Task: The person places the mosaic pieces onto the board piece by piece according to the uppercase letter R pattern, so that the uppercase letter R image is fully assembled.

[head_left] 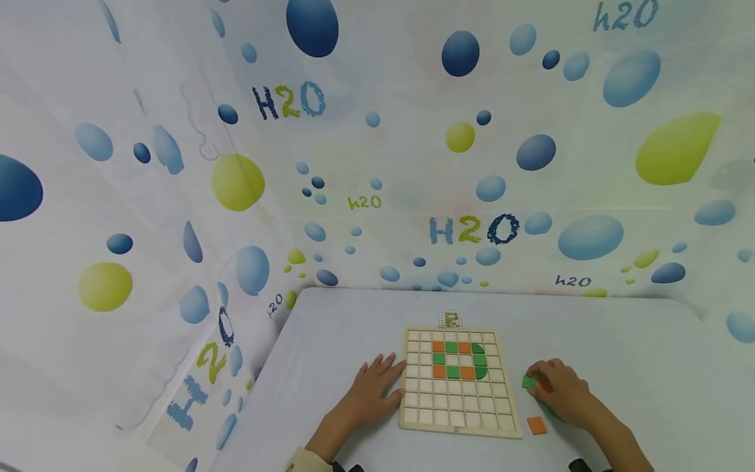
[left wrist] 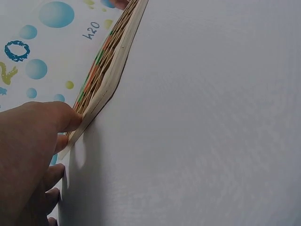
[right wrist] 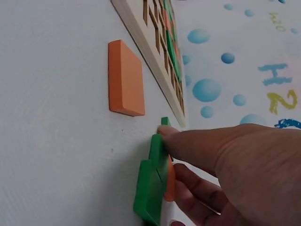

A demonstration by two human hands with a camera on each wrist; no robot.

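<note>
A wooden grid board [head_left: 457, 429] lies on the white table, with orange and green tiles [head_left: 453, 372] set in a ring in its upper squares. My left hand [head_left: 373, 390] rests at the board's left edge, fingers spread and fingertips touching the frame. To the right of the board, my right hand [head_left: 560, 393] has its fingers curled over loose tiles and holds a green square tile [head_left: 529, 381] at the fingertips. More green tiles [right wrist: 150, 188] and an orange tile [right wrist: 170, 181] lie under that hand, partly hidden. Near it sits a separate orange square tile [head_left: 537, 425].
A small pattern card [head_left: 451, 319] with a letter-like figure lies just beyond the board's far edge. The white table [head_left: 330, 328] meets a wall covering [head_left: 401, 151] printed with blue and green drops at the back and left.
</note>
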